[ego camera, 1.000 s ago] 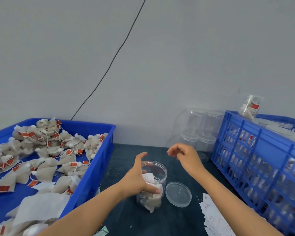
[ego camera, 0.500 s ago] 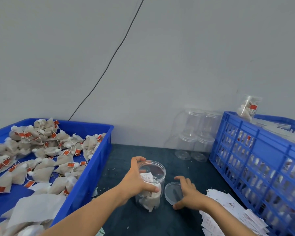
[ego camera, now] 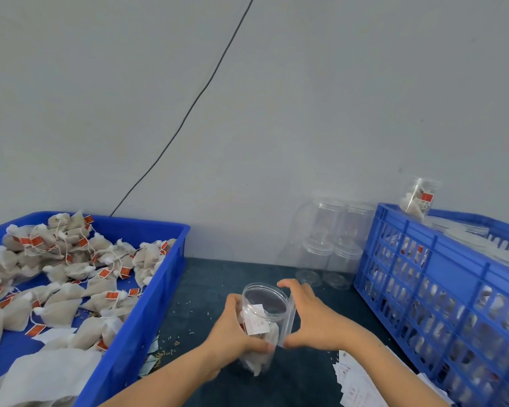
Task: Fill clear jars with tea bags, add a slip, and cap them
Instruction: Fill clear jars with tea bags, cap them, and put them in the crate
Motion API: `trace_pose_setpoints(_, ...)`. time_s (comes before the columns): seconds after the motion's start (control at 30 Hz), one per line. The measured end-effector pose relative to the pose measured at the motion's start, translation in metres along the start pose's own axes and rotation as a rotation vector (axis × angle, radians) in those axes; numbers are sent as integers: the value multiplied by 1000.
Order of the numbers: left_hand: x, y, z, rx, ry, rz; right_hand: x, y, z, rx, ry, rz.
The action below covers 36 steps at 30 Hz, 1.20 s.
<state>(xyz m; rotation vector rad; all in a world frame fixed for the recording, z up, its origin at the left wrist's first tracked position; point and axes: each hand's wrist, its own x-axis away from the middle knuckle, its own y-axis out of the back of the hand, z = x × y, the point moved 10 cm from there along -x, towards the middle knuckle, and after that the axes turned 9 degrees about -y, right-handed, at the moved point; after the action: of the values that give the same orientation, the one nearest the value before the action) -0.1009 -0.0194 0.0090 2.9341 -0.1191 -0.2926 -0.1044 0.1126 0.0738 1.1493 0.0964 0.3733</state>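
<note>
A clear jar [ego camera: 265, 306] holding tea bags and a white paper slip stands tilted on the dark table. My left hand [ego camera: 232, 333] grips its left side. My right hand [ego camera: 312, 318] holds the clear round lid [ego camera: 290, 318] on edge against the jar's right rim. The jar's mouth is uncovered. More tea bags [ego camera: 71, 274] with red tags lie in the blue tray [ego camera: 156, 289] on the left.
Empty clear jars [ego camera: 332, 242] are stacked against the wall behind. A blue slatted crate [ego camera: 441, 289] of filled jars stands on the right, with one filled jar [ego camera: 417, 198] on top. Paper slips [ego camera: 356, 380] lie at the lower right.
My right hand dropped from mid-air to the lid on the table, picked it up and brought it edge-up to the jar's rim. My left hand kept hold of the jar, which now tilts.
</note>
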Motion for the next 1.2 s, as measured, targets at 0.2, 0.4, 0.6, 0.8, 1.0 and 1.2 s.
trace_pose_setpoints(0.2,-2,11,-27,158,-100,-111,3,30,4,-442,58,-70)
trace_pose_setpoints(0.4,0,15,-39,200,-148,-153,6,51,20,-709,152,-180)
trace_pose_setpoints(0.6,3,16,-46,164,-171,-153,6,56,34,-659,214,-251)
trace_pose_setpoints(0.8,10,16,-59,-97,-243,-185,5,43,47,-436,203,-233)
trace_pose_setpoints(1.0,11,29,-76,-197,-333,-182,9,49,47,-351,178,-320)
trace_pose_setpoints(1.2,13,29,-46,408,5,-289,18,73,37,-658,189,-419)
